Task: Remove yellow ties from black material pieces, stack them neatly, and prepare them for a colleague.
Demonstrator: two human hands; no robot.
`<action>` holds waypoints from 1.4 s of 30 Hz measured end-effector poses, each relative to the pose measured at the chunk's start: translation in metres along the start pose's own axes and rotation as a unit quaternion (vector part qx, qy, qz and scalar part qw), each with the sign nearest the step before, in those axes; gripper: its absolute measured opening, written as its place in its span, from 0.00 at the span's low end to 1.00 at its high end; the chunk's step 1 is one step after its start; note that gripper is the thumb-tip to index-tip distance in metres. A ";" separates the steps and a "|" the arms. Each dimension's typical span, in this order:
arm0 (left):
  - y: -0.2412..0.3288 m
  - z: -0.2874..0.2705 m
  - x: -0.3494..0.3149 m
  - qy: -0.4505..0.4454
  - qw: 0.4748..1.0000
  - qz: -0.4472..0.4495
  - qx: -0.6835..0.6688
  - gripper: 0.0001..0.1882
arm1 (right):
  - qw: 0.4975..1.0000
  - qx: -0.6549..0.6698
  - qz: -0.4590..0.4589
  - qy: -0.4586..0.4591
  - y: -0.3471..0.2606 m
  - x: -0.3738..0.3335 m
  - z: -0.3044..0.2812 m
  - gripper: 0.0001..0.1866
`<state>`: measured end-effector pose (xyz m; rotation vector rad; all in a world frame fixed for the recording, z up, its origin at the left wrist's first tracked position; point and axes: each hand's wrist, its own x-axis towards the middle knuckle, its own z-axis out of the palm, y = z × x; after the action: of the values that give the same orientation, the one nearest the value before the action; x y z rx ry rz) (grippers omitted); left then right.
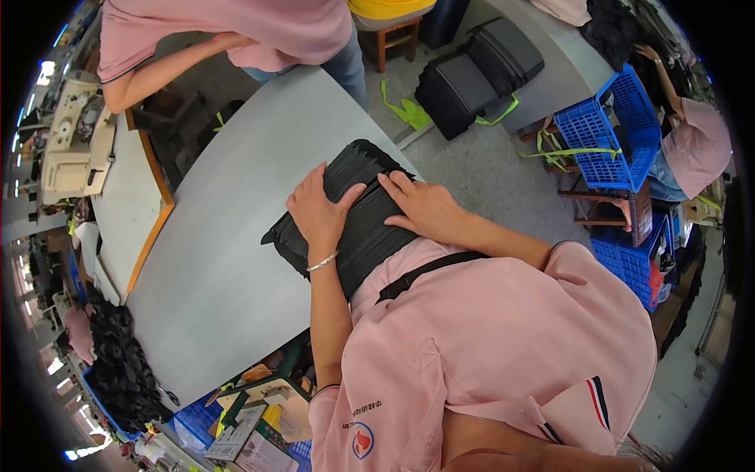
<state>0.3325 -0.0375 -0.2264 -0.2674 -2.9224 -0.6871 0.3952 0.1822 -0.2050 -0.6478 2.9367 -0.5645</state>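
Note:
A thick stack of black cut pieces, many thin layers with fanned edges, lies at the near edge of the grey table against my body. My left hand rests on its left part, thumb spread away from the fingers. On the right part lies my right hand, fingers and thumb apart, pointing toward the left hand. Both hands touch the top layers. Whether any single layer is pinched under the fingertips is hidden.
The grey table curves away to the left. Across it, a person in a pink shirt leans close. Black stacks with green ties lie beyond its right side. Blue crates stand at right, a sewing machine far left.

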 end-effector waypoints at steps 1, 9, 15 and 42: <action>0.001 -0.001 0.000 0.000 1.000 0.000 0.000 0.42 | 1.000 0.000 0.000 0.000 0.000 0.000 -0.001 0.44; 0.003 0.000 0.001 0.023 1.000 0.018 0.003 0.43 | 0.999 0.037 0.008 0.002 0.004 0.001 0.000 0.39; 0.003 -0.002 0.001 0.002 1.000 0.004 -0.005 0.43 | 1.000 0.017 -0.002 -0.004 0.005 0.003 -0.001 0.37; 0.002 0.002 0.002 0.004 1.000 0.008 0.000 0.41 | 0.999 0.005 0.010 0.033 -0.002 0.007 0.002 0.43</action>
<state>0.3312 -0.0349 -0.2268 -0.2853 -2.9094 -0.6830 0.3901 0.1774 -0.2062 -0.6090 2.9954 -0.6108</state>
